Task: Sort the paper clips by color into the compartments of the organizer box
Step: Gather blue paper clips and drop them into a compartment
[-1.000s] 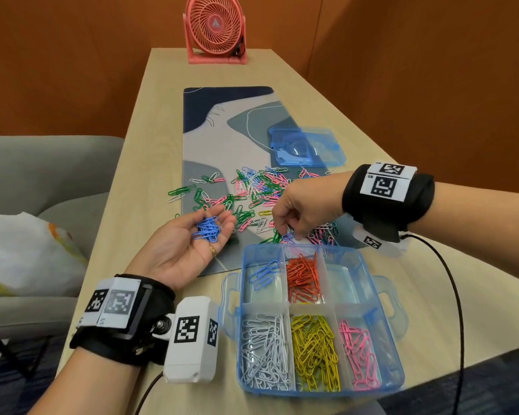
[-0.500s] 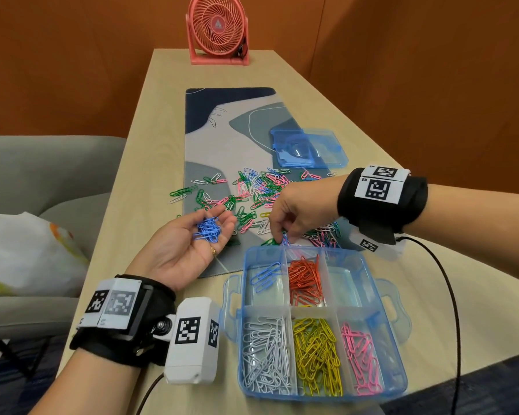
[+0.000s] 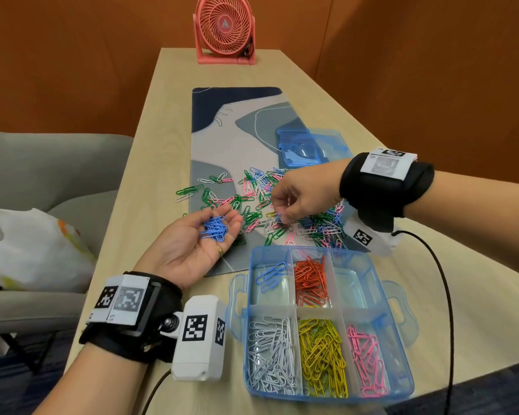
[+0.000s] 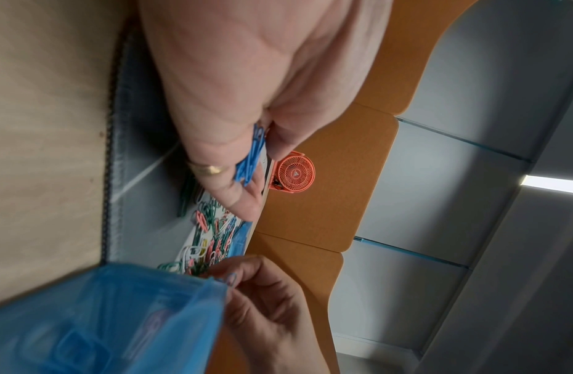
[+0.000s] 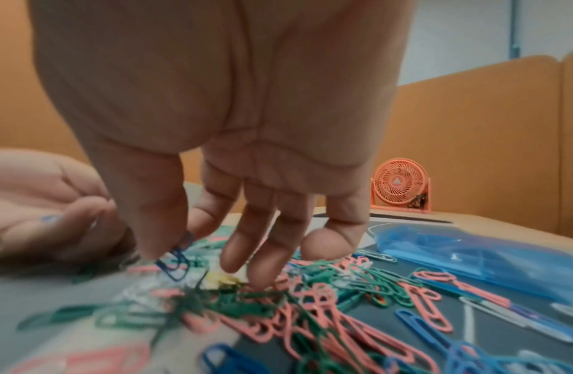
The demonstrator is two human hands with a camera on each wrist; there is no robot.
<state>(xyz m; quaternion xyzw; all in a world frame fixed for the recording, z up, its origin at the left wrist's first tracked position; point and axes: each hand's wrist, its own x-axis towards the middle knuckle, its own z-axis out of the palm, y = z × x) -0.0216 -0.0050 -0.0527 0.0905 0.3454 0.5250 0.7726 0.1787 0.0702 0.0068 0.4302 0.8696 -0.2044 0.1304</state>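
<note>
My left hand (image 3: 215, 214) lies palm up over the mat's near left part, its fingers loosely cupped under a bunch of blue paper clips (image 3: 214, 229). My right hand (image 3: 282, 218) hovers over the mixed pile of clips (image 3: 252, 202) and pinches one blue paper clip (image 5: 175, 263) between thumb and forefinger. The blue organizer box (image 3: 321, 396) stands open at the near table edge. It holds a few blue clips (image 3: 271, 275) at back left, orange clips (image 3: 310, 281) at back middle, and white (image 3: 270, 354), yellow (image 3: 322, 357) and pink clips (image 3: 367, 363) in front.
The box's blue lid (image 3: 312, 145) lies on the desk mat (image 3: 237, 115) behind the pile. A pink fan (image 3: 225, 28) stands at the table's far end. A grey chair (image 3: 42, 175) with a white bag (image 3: 27, 244) sits left. A black cable (image 3: 441, 280) trails from my right wrist.
My right hand has moved from the pile's near edge by the box leftward toward my left hand, with a blue clip pinched in it. The left hand has stayed put.
</note>
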